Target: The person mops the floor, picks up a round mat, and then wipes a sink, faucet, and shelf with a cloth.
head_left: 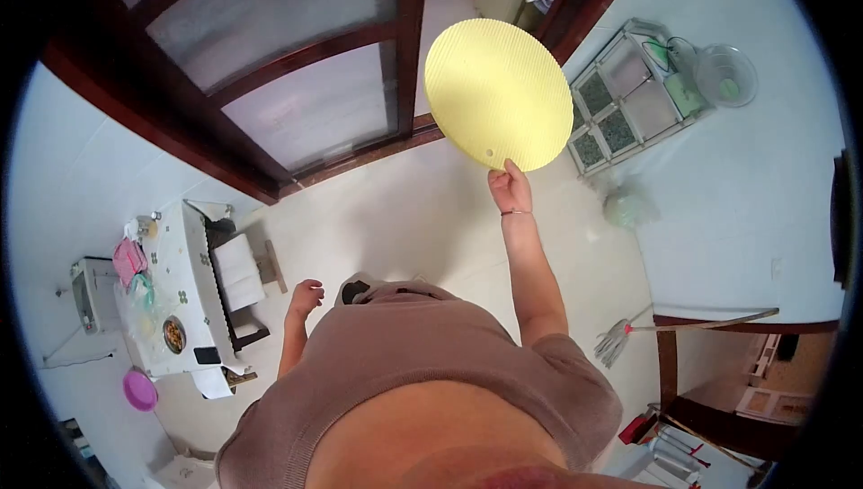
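- Holding a yellow round mat out at arm's length, the right hand has its grip closed on the mat's lower rim, beside a small hole. The fingers pinch the edge only, and the rest of the mat stands free above the grip.
- The left hand hangs low, well apart from that grip, fingers loosely curled and holding nothing.
- Beyond the grip, behind the mat: a dark-framed door with frosted panes. Beneath the grip: pale floor.
- To the outer side of the grip: a crumpled plastic bag on the floor, near; a mop further back toward the person.
- Far across from the grip, past the left hand: a cluttered white worktop.
- Judgement: the step in hand is a carry, with the mat held clear of everything. Any next move calls for a firm pinch, since a rim hold on so broad a disc invites swing or slip.
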Motion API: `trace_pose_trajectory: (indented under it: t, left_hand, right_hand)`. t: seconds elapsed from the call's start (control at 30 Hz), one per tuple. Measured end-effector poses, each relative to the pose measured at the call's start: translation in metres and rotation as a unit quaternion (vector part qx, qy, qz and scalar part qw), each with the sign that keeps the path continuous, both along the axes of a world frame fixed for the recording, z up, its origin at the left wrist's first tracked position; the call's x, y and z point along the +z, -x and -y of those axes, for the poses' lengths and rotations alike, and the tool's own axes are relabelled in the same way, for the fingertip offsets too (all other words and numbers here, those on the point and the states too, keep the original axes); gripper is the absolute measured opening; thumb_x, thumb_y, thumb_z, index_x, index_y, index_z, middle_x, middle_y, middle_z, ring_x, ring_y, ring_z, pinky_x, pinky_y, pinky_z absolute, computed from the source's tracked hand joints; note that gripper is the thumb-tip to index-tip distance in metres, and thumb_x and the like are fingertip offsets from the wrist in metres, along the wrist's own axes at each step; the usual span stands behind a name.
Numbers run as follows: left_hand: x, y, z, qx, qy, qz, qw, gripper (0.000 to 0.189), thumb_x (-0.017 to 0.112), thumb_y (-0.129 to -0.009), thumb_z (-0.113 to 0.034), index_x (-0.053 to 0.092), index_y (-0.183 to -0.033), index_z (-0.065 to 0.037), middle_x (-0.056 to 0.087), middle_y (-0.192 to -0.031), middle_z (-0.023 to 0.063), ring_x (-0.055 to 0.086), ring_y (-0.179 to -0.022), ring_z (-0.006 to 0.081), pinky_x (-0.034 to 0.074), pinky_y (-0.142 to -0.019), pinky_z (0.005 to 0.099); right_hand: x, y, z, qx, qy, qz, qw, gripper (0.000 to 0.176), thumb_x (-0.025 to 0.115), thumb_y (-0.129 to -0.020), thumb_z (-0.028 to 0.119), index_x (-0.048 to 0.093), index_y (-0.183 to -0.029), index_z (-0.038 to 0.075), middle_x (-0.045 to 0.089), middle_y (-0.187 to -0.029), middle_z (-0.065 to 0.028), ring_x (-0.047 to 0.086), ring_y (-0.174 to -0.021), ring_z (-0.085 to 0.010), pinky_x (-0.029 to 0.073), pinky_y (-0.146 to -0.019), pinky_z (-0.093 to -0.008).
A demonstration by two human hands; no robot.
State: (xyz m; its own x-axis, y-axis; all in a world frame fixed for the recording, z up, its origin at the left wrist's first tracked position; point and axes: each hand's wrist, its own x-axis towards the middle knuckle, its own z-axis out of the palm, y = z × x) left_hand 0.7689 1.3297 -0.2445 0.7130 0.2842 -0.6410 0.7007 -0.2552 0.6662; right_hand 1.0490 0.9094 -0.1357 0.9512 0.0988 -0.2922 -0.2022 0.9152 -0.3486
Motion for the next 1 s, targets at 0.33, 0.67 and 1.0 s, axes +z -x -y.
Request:
trace_pose_trajectory:
  t: [0.33, 0.67, 1.0]
  left_hand:
    - [0.0, -0.117, -0.003, -0.038, -0.052, -0.039, 0.997, 0.027, 0.055, -0.069, -0.007, 0.056, -0.094, 0.004, 0.06, -0.069, 0.0142, 0.058, -0.057, 0.0185, 0.048, -0.047, 0.0291]
    - [-0.019, -0.337, 0.026, -0.07, -0.009, 0.022, 0.997, 0.025, 0.056, -0.068, -0.008, 0.057, -0.091, 0.003, 0.059, -0.071, 0.0146, 0.058, -0.056, 0.0176, 0.047, -0.048, 0.0296]
    - [0.045, -0.587, 0.093, -0.228, -0.189, 0.082, 0.952, 0.031, 0.055, -0.068, -0.016, 0.058, -0.096, -0.003, 0.06, -0.086, 0.0182, 0.058, -0.082, 0.0297, 0.045, -0.074, 0.0344]
  right_hand:
    - [0.0, -0.138, 0.009, 0.021, -0.021, 0.042, 0.999, 0.021, 0.05, -0.078, 0.001, 0.049, -0.098, 0.006, 0.056, -0.094, -0.0048, 0.053, -0.076, -0.0158, 0.043, -0.061, -0.0264]
    - [-0.012, -0.306, 0.042, 0.018, -0.025, 0.01, 0.999, 0.023, 0.05, -0.079, 0.002, 0.048, -0.101, 0.006, 0.056, -0.095, -0.0065, 0.054, -0.078, -0.0174, 0.045, -0.057, -0.0245]
    - [-0.034, -0.492, 0.055, 0.061, -0.026, -0.033, 0.997, 0.014, 0.053, -0.078, 0.005, 0.051, -0.092, 0.006, 0.057, -0.084, -0.0053, 0.054, -0.07, -0.0172, 0.046, -0.055, -0.0265]
